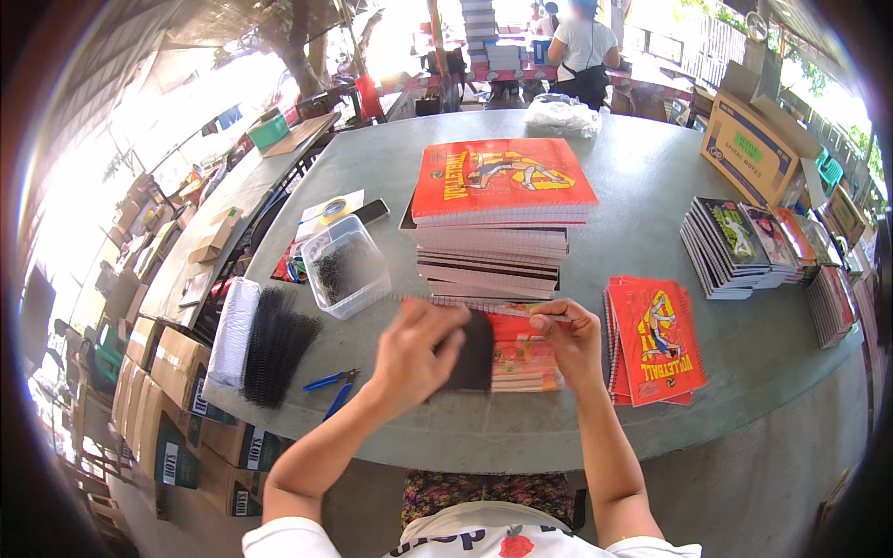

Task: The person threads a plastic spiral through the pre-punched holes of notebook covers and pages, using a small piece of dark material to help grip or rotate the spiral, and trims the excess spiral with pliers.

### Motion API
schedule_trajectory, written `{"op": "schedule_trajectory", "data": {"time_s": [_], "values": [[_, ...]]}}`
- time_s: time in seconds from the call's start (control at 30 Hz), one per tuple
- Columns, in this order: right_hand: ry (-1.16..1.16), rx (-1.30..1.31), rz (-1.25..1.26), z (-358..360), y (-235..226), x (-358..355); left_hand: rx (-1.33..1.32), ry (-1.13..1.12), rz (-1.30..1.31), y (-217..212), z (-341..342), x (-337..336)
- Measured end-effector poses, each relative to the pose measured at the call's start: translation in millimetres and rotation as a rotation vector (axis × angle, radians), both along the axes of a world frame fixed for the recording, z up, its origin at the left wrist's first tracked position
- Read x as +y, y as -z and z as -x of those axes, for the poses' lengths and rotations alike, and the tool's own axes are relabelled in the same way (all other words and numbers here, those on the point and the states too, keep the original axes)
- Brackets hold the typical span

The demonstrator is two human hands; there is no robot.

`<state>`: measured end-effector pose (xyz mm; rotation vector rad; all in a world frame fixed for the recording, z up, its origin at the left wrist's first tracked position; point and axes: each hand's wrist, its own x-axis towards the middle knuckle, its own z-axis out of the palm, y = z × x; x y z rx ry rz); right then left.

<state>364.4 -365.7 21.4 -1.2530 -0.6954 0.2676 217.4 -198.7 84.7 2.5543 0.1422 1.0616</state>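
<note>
An unfinished-looking spiral notebook [523, 358] lies before me at the table's near side, with a dark sheet [473, 352] at its left and a colourful printed part at its right. A thin wire coil [465, 303] runs along its far edge. My right hand [569, 333] is closed at the right end of that edge, thumb and fingers pinching it. Over the left end hovers my left hand [419, 346], its fingers bent and smeared by motion; whether it grips the coil is unclear. Just beyond rises a tall stack of red-covered notebooks [507, 181].
Left are a clear tub of small black pieces [349, 265], tape [333, 212], a phone [372, 212], black coils [274, 344] and blue-handled cutters [337, 391]. Right are red notebooks [656, 339], stacked notebooks [730, 246] and a carton [749, 149]. A person [584, 51] stands beyond.
</note>
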Motion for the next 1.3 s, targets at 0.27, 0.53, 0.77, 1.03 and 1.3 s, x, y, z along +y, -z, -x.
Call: {"op": "schedule_trajectory", "data": {"time_s": [0.27, 0.53, 0.77, 1.03, 1.3], "values": [[0.045, 0.004, -0.095, 2, 5, 5, -0.001, 0.037, 0.002, 5, -11, -9], [-0.044, 0.047, -0.145, -1, 5, 1, 0.141, 0.179, -0.035, 8, -20, -29], [-0.108, 0.016, -0.131, -5, 11, -8, -0.047, 0.145, -0.011, 7, -35, -33], [-0.217, 0.215, -0.156, -2, 9, -12, 0.2, 0.211, -0.102, 2, -41, -50], [-0.138, -0.001, -0.009, -12, 8, -17, 0.159, 0.256, 0.027, 42, -43, -79]]}}
